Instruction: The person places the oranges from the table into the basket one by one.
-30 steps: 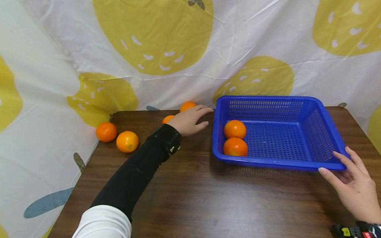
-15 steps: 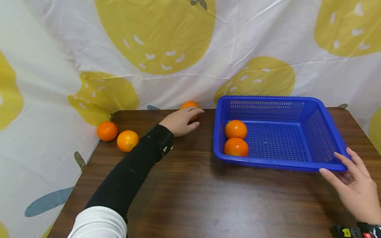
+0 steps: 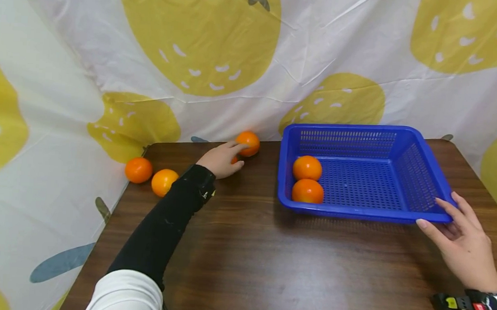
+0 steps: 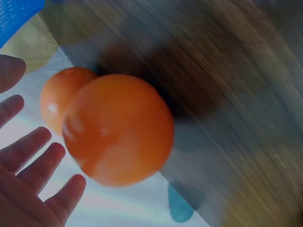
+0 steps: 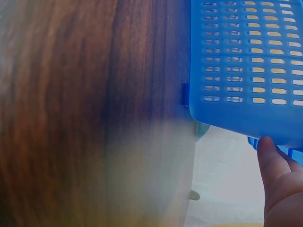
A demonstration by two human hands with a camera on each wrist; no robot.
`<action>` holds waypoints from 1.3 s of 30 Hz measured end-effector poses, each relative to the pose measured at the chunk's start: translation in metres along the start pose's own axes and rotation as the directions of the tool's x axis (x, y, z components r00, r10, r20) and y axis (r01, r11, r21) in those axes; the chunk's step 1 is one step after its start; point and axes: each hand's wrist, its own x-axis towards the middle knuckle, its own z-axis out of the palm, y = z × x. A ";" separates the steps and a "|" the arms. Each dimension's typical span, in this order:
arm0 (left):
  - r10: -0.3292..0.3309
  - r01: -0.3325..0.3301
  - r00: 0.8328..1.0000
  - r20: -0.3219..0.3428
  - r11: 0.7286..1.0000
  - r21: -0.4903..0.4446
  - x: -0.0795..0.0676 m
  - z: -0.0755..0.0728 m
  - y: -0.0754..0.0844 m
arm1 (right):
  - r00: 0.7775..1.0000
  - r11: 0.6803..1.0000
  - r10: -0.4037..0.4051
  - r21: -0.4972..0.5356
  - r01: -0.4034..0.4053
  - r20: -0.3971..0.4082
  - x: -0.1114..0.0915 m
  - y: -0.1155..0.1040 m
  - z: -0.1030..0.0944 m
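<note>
The left hand (image 3: 220,160) is loose, its fingers spread and holding nothing, above a round, glossy orange fruit (image 4: 118,130) near the far edge of the brown wood-grain table (image 3: 310,268); from the head most of this fruit is hidden under the hand, and in the left wrist view the fingertips appear beside it, though I cannot tell whether any part of the hand touches it. A second orange fruit (image 3: 253,143) sits just past it, close to the white cloth with yellow fruit shapes (image 3: 303,46). The right hand (image 3: 463,240) grasps the near right corner of the blue rectangular plastic basket (image 3: 354,213), thumb outside the front rim and a fingertip over the side (the other fingers are hard to make out). Inside, two orange fruits (image 3: 308,191) lie one behind the other along the left wall. Two more, a left-edge orange fruit (image 3: 138,170) and a lighter orange fruit (image 3: 164,182), rest at the left of the table, the latter partly behind the black sleeve (image 3: 157,236). The step in hand seems to be reaching for the covered fruit; it calls for curling fingers and thumb around that one without nudging its neighbour, while the basket is held steady.
</note>
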 end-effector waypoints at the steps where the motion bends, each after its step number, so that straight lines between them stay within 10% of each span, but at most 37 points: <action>1: -0.003 0.003 1.000 -0.003 1.000 0.005 0.000 0.001 -0.002 | 1.000 1.000 -0.001 -0.001 0.001 0.000 0.000 0.000 0.000; 39: -0.064 0.063 0.998 -0.003 0.997 -0.041 0.002 0.024 -0.033 | 1.000 1.000 0.000 0.021 -0.001 0.001 -0.001 0.002 0.001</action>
